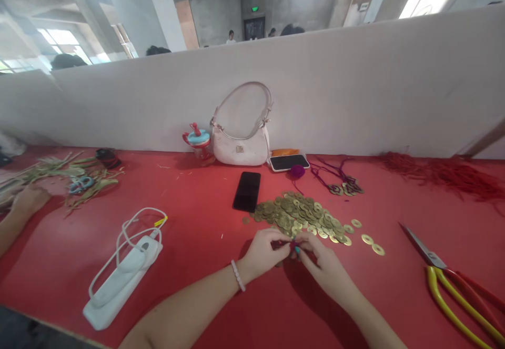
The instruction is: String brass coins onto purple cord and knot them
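Note:
My left hand [265, 254] and my right hand [315, 254] meet at the near edge of a heap of brass coins with holes [300, 212]. Between their pinched fingertips is a small bit of purple-red cord [292, 245], mostly covered by the fingers. A coin edge seems to show under the left fingers, but I cannot make it out clearly. Beyond the heap lies a ball of purple cord [297, 171]. To its right are purple cords [329, 172] with knotted coins [347, 187] at their ends.
A black phone [246, 191] lies left of the coins, a white phone [290, 162] behind. A handbag [240, 146] and a cup [199, 143] stand by the partition. Scissors [437, 265], red strands [442, 175] and a power strip [124, 280] flank them. Another person's hand [29, 200] is far left.

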Motion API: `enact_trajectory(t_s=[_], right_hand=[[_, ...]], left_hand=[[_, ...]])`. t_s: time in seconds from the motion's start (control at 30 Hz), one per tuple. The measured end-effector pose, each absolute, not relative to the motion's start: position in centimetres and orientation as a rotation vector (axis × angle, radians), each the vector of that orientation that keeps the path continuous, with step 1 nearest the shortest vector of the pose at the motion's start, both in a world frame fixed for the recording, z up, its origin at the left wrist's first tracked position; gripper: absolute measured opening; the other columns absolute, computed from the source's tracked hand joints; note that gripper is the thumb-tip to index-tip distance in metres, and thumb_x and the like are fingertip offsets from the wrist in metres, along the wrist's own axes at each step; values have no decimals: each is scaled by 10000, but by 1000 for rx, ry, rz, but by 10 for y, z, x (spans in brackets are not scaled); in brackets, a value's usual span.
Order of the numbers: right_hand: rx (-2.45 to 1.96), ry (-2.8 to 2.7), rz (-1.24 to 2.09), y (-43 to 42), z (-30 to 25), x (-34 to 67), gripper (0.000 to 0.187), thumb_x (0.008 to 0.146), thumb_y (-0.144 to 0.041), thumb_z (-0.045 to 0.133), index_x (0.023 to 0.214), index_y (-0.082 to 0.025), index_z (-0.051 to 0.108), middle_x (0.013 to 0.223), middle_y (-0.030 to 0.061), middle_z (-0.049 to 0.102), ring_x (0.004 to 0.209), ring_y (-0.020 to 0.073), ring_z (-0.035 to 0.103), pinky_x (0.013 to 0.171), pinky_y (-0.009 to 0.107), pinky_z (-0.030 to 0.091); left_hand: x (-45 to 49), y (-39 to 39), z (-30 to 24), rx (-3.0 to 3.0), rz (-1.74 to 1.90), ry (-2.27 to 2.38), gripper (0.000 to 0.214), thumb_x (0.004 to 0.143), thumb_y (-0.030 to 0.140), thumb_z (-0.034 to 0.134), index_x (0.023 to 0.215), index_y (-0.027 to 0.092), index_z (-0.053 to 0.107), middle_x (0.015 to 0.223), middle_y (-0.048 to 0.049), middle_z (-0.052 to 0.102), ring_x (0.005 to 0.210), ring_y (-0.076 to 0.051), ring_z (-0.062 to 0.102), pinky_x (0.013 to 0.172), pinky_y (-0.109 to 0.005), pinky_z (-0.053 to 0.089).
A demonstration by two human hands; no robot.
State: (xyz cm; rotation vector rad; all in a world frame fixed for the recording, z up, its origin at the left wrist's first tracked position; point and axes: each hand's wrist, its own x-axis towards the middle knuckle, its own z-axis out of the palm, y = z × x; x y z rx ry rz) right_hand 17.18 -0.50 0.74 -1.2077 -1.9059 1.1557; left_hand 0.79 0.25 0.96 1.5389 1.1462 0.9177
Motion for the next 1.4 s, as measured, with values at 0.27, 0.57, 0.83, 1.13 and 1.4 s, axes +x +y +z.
enact_trajectory(t_s=[0.27,0.57,0.83,1.13,1.4], right_hand=[[-1192,-1892,1219,-7,10,171,114,859,-276,352,951,-217,383,769,21,607,732,145,595,720,278,453],[-1189,-1888,1212,-7,10,171,142,849,-269,366,977,-206,367,722,12,596,692,142,579,692,275,455],[-1164,-1849,1226,-5,6,175,155,849,-272,364,992,-213,361,814,40,593,763,158,593,733,296,460],[-1227,-1912,1149,-4,8,177,126,863,-300,360,844,-209,446,785,33,582,741,148,571,701,272,453],[-1227,-1963,1075,-4,4,178,143,870,-293,358,864,-206,471,770,23,575,723,138,558,689,255,453]], left_hand=[[5,3,12,1494,850,1037,214,772,261,527,777,127,694,689,-42,599,446,-67,490,417,-166,412],[5,4,14,1424,853,978,188,756,216,533,787,104,680,651,-33,583,404,-53,471,393,-159,401],[6,4,16,1393,878,1001,151,701,169,554,765,93,667,631,-16,542,411,-56,472,398,-164,387],[7,3,16,1354,868,1002,168,684,176,557,770,79,664,657,-26,536,434,-72,493,393,-177,392],[5,4,14,1437,860,1008,173,701,184,549,761,93,683,660,-26,546,440,-62,478,381,-155,383]])
